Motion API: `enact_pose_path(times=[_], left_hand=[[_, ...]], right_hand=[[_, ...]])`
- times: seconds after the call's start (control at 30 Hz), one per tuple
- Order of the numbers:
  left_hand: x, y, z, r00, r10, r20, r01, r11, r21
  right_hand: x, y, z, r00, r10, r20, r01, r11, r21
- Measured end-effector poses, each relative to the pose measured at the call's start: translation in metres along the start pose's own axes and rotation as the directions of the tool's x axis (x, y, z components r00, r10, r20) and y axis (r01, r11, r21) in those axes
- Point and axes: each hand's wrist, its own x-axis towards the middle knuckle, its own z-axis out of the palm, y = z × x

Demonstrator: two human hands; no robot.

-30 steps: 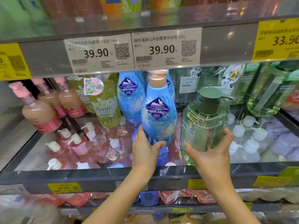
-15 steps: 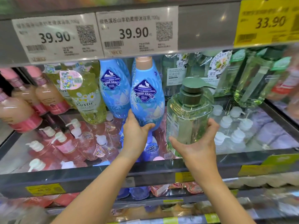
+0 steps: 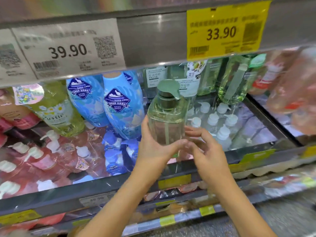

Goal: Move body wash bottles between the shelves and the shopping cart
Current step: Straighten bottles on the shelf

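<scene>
Across the whole view runs a store shelf (image 3: 179, 170) w/ a mirrored floor, its dark front rail crossing low. Overhead, the upper shelf edge carries a white 39.90 tag (image 3: 68, 50) & a yellow 33.90 tag (image 3: 225, 31). Blue bottles (image 3: 123, 106) stand left of centre, a yellow-green Kustie bottle (image 3: 58, 113) further left, pink pump bottles at far left. Just right of the blue ones, the clear green pump bottle (image 3: 166, 117) stands upright above the shelf floor. Left hand (image 3: 153, 149) grips its lower left side, thumb across the front. Right hand (image 3: 206, 151) is beside its base, fingers loosely bent; blurred, so can't tell if it's grasping.
</scene>
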Motion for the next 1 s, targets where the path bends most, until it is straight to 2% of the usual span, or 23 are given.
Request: enact_pose_path(times=[0.03,0.1,0.2,0.3,0.37,0.5,0.6,0.7,0.8,1.0], left_hand=[[0.006,-0.001,0.003,1.000,-0.005,0.000,0.005,1.000,0.022],[0.017,-0.003,0.008,1.000,0.002,0.025,-0.003,0.999,0.038],[0.029,-0.007,0.017,0.993,0.034,0.113,-0.032,0.999,-0.024],[0.039,-0.005,0.038,0.968,0.055,0.246,-0.033,0.995,-0.094],[0.049,-0.006,0.055,0.958,0.071,0.279,-0.053,0.996,-0.071],[0.059,-0.009,0.083,0.948,0.092,0.304,-0.090,0.996,-0.019],[0.056,-0.014,0.096,0.967,0.078,0.242,-0.079,0.997,-0.004],[0.048,-0.017,0.101,0.979,0.096,0.180,-0.119,0.985,0.122],[0.047,-0.019,0.105,0.979,0.159,0.124,-0.187,0.945,0.268],[0.074,-0.016,0.134,0.982,0.178,0.060,-0.187,0.896,0.402]], right_hand=[[0.007,0.002,-0.006,1.000,0.023,-0.001,-0.023,0.999,-0.026],[0.024,0.007,-0.018,0.987,0.121,0.109,-0.113,0.991,-0.072],[0.042,0.014,-0.035,0.952,0.225,0.205,-0.174,0.955,-0.239],[0.048,0.018,-0.057,0.974,0.198,0.111,-0.168,0.957,-0.239],[0.049,0.017,-0.071,0.980,0.197,0.022,-0.187,0.954,-0.234],[0.056,0.009,-0.094,0.982,0.174,-0.069,-0.186,0.874,-0.448],[0.065,0.005,-0.105,0.972,0.219,-0.086,-0.232,0.841,-0.488],[0.072,0.001,-0.114,0.976,0.211,-0.048,-0.205,0.830,-0.519],[0.082,0.002,-0.124,0.986,0.163,-0.030,-0.149,0.794,-0.589],[0.105,0.014,-0.132,0.992,0.010,-0.124,-0.072,0.856,-0.512]])
